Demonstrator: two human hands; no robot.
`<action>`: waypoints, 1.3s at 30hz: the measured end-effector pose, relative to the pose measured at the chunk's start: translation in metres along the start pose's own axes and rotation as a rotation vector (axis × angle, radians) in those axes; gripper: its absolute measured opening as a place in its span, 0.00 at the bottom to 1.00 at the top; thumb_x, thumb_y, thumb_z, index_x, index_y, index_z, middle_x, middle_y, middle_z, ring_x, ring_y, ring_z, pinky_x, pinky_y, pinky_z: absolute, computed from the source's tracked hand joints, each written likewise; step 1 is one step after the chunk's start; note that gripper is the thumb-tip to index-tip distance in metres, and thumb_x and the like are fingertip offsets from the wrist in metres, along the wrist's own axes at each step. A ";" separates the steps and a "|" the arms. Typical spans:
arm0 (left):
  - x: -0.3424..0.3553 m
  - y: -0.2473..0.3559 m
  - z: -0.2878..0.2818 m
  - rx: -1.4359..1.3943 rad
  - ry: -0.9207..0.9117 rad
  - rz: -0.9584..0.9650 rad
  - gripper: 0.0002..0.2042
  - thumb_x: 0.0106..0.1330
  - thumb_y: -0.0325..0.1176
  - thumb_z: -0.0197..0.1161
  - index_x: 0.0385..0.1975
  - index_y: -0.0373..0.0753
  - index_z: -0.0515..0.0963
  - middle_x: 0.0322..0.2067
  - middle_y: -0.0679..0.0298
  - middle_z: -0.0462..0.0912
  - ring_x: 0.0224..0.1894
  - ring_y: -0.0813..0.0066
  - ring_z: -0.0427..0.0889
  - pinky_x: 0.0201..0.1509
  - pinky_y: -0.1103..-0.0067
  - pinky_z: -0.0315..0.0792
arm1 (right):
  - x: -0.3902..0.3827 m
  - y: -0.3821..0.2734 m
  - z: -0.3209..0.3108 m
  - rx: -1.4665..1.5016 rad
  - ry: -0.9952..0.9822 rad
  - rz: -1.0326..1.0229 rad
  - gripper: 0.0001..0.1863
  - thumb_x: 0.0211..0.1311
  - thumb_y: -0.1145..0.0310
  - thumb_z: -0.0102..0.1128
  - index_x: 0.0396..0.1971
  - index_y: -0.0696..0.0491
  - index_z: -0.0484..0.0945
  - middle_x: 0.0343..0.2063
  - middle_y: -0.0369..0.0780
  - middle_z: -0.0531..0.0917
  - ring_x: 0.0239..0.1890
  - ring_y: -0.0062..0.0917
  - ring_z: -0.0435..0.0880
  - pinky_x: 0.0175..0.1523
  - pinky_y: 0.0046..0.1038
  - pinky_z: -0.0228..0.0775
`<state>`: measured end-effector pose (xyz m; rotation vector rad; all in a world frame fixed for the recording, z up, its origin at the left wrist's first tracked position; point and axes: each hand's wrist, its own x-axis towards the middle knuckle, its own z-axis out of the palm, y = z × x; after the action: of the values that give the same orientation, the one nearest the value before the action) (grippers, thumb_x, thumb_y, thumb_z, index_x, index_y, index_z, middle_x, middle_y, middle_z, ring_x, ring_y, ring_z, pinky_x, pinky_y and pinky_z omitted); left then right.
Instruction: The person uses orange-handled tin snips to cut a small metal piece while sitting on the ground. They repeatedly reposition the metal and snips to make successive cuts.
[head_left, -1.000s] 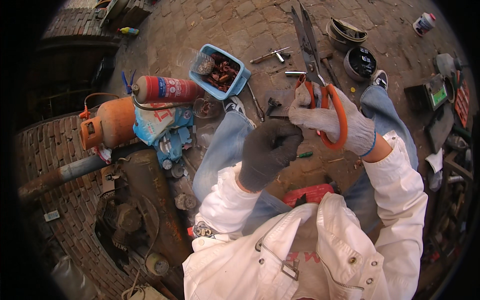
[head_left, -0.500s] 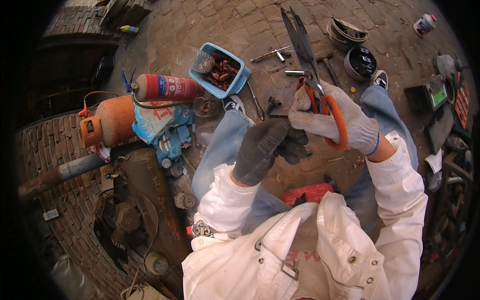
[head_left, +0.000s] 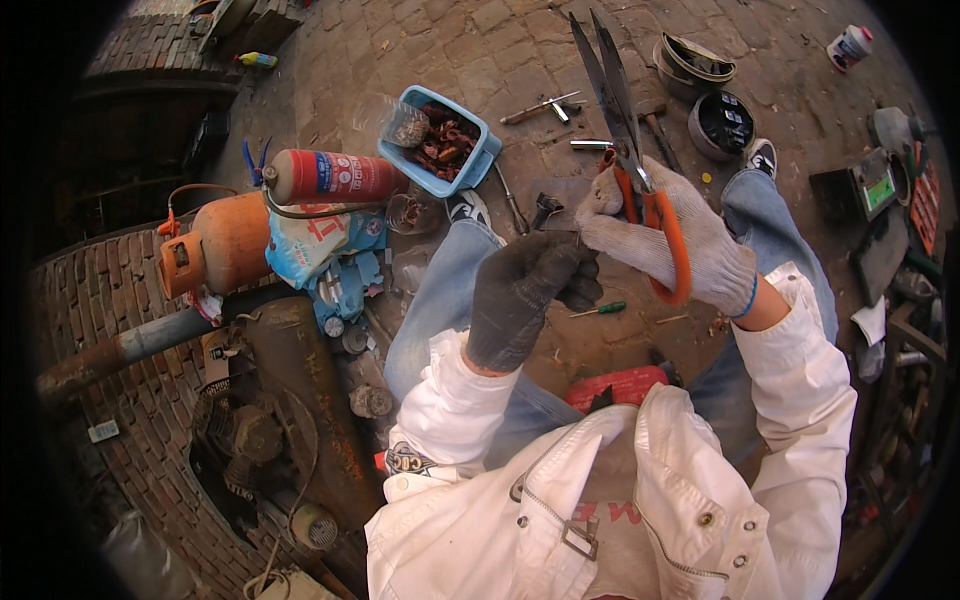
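My right hand (head_left: 690, 240), in a pale knit glove, is closed around the orange handles of large scissors (head_left: 673, 240). Their long dark blades point away from me and stand slightly apart. Close beside it on the left is my left hand (head_left: 525, 295) in a dark glove, its fingers curled and pinched together near the right fingertips. Whatever lies in that pinch is too small or hidden to tell. Below the hands, a screwdriver (head_left: 608, 308) with a green handle lies on the ground between my legs. A small black part (head_left: 546, 207) lies just beyond the left glove.
At left are a blue bin (head_left: 490, 152) of reddish-brown scraps, a red fire extinguisher (head_left: 340, 177) and an orange gas cylinder (head_left: 232, 236). Ahead lie a T-handle wrench (head_left: 540, 108), a hammer (head_left: 663, 138) and a round black container (head_left: 721, 127). A red object (head_left: 620, 385) sits between my legs.
My left hand has shifted slightly left and its fingers have curled in, uncovering more of the green screwdriver. The scissors have tilted a little to the right in my right hand.
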<state>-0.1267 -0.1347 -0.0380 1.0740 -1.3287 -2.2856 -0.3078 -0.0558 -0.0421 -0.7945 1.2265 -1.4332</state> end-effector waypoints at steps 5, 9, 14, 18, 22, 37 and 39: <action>-0.006 0.005 0.001 0.147 0.120 0.228 0.13 0.68 0.32 0.63 0.43 0.25 0.78 0.32 0.56 0.84 0.30 0.72 0.83 0.35 0.78 0.78 | -0.008 -0.011 -0.005 -0.881 0.105 -0.175 0.33 0.44 0.50 0.77 0.42 0.57 0.73 0.33 0.44 0.81 0.35 0.39 0.81 0.41 0.36 0.72; -0.008 0.002 0.001 0.206 0.247 0.364 0.14 0.66 0.37 0.66 0.36 0.28 0.80 0.30 0.59 0.84 0.28 0.75 0.82 0.33 0.78 0.77 | -0.014 -0.007 0.004 -1.032 0.129 -0.315 0.30 0.39 0.60 0.75 0.43 0.55 0.74 0.33 0.43 0.80 0.36 0.40 0.80 0.43 0.38 0.69; -0.006 -0.003 0.001 0.109 0.200 0.461 0.21 0.64 0.41 0.70 0.46 0.30 0.75 0.34 0.59 0.84 0.31 0.72 0.83 0.32 0.78 0.77 | -0.015 0.000 0.010 -1.051 0.150 -0.360 0.27 0.38 0.63 0.73 0.42 0.52 0.75 0.33 0.39 0.80 0.36 0.37 0.79 0.41 0.37 0.67; -0.008 -0.003 0.005 0.076 0.233 0.466 0.14 0.64 0.29 0.65 0.45 0.27 0.76 0.33 0.57 0.83 0.32 0.72 0.82 0.35 0.78 0.77 | -0.017 0.003 0.015 -1.054 0.186 -0.348 0.27 0.37 0.63 0.73 0.42 0.52 0.75 0.33 0.39 0.80 0.36 0.37 0.79 0.41 0.37 0.67; -0.008 -0.001 0.005 0.056 0.237 0.455 0.10 0.64 0.25 0.64 0.41 0.26 0.78 0.33 0.58 0.84 0.34 0.74 0.82 0.36 0.78 0.76 | -0.019 0.002 0.015 -1.027 0.144 -0.309 0.27 0.37 0.62 0.73 0.41 0.52 0.75 0.33 0.41 0.80 0.36 0.39 0.80 0.41 0.38 0.68; -0.008 -0.006 0.001 0.487 0.320 0.661 0.08 0.62 0.29 0.64 0.37 0.31 0.79 0.30 0.63 0.84 0.31 0.77 0.81 0.35 0.80 0.74 | -0.021 0.006 0.017 -1.168 0.126 -0.276 0.26 0.36 0.56 0.75 0.37 0.50 0.77 0.27 0.41 0.81 0.27 0.41 0.79 0.35 0.40 0.73; -0.009 -0.005 0.000 0.448 0.294 0.641 0.08 0.63 0.29 0.63 0.37 0.31 0.79 0.31 0.63 0.84 0.31 0.77 0.82 0.36 0.80 0.75 | -0.022 0.007 0.017 -1.158 0.104 -0.272 0.26 0.36 0.56 0.75 0.36 0.50 0.77 0.27 0.41 0.81 0.27 0.40 0.79 0.34 0.39 0.73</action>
<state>-0.1200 -0.1269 -0.0380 0.8788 -1.7740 -1.3561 -0.2847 -0.0389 -0.0416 -1.7088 2.1056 -0.8581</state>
